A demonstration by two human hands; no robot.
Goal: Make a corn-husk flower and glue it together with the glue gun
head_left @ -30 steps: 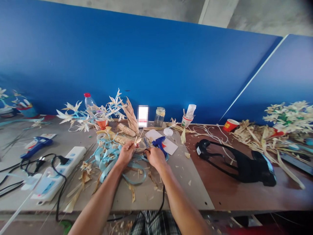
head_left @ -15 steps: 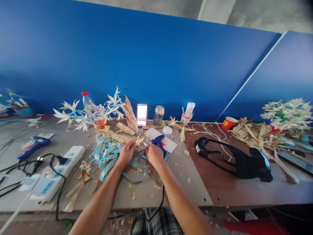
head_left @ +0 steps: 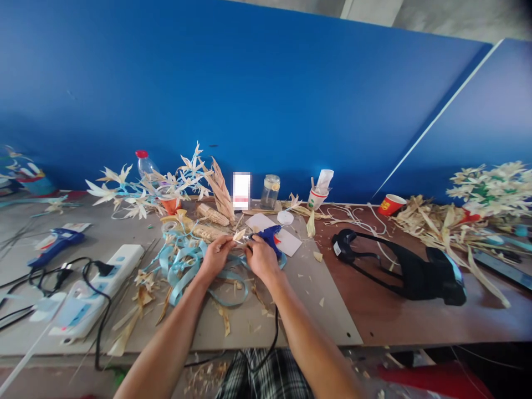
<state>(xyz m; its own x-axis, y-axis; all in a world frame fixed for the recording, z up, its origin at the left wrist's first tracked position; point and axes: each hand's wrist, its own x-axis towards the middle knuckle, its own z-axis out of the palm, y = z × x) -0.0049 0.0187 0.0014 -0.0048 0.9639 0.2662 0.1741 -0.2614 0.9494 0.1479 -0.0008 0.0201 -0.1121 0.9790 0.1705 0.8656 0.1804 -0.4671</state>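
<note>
My left hand [head_left: 218, 255] is closed, its thumb and fingertips pinching a small pale corn-husk piece [head_left: 239, 235]. Close by on the right, my right hand [head_left: 262, 257] is curled round a blue hot glue gun [head_left: 272, 237]. The gun's front end points left at the husk piece; my fingers hide much of its handle. A black cord runs from below my right hand to the table's front edge. Light blue ribbon [head_left: 180, 271] lies tangled beside my left hand. Behind it are bare corn cobs [head_left: 213, 215] and a white card [head_left: 293, 245].
Husk flowers stand in an orange cup [head_left: 170, 206] at the back left. A power strip [head_left: 103, 293] and a second blue glue gun [head_left: 56, 246] lie left. A glass jar [head_left: 271, 191], a paper cup [head_left: 316, 199] and a black head strap [head_left: 399, 266] are to the right.
The glue gun has shifted slightly left and turned, its front end closer to the husk piece. My right fingers have moved up with it. My left hand keeps its pinch.
</note>
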